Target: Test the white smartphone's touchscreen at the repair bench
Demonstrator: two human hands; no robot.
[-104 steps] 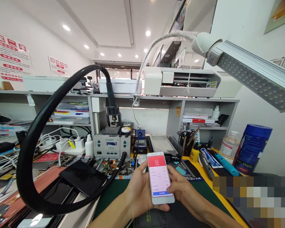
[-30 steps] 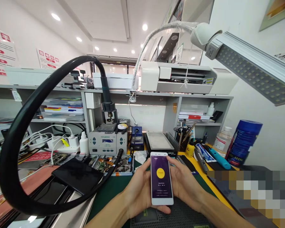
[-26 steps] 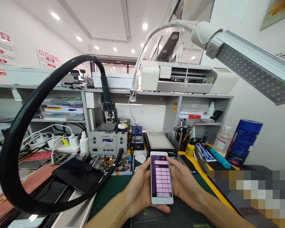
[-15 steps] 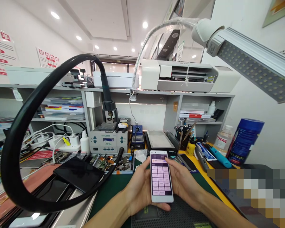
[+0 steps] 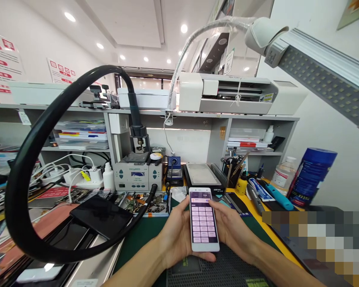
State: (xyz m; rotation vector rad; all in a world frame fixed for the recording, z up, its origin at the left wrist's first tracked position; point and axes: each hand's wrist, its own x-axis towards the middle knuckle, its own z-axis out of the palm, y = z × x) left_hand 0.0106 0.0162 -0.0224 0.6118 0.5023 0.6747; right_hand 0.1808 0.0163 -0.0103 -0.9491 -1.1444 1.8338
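Observation:
A white smartphone (image 5: 204, 219) is held upright between my two hands in the middle of the head view, above a dark mat. Its lit screen shows a grid of pale buttons, too small to read. My left hand (image 5: 177, 229) is closed on the phone's left edge, with a finger reaching under its lower end. On the other side, my right hand (image 5: 229, 225) grips the right edge, its thumb over the upper right of the screen. The fingers behind the phone are hidden.
A thick black hose (image 5: 14, 207) loops over the left side from a grey rework station (image 5: 137, 175). Beyond the phone lies a flat heating plate (image 5: 201, 174). A tray of small parts (image 5: 146, 204) sits left of it. An LED lamp (image 5: 326, 75) hangs at upper right.
The view has shifted slightly, so the surroundings sit a little further right. Both hands keep hold of the phone, with almost no change in their pose.

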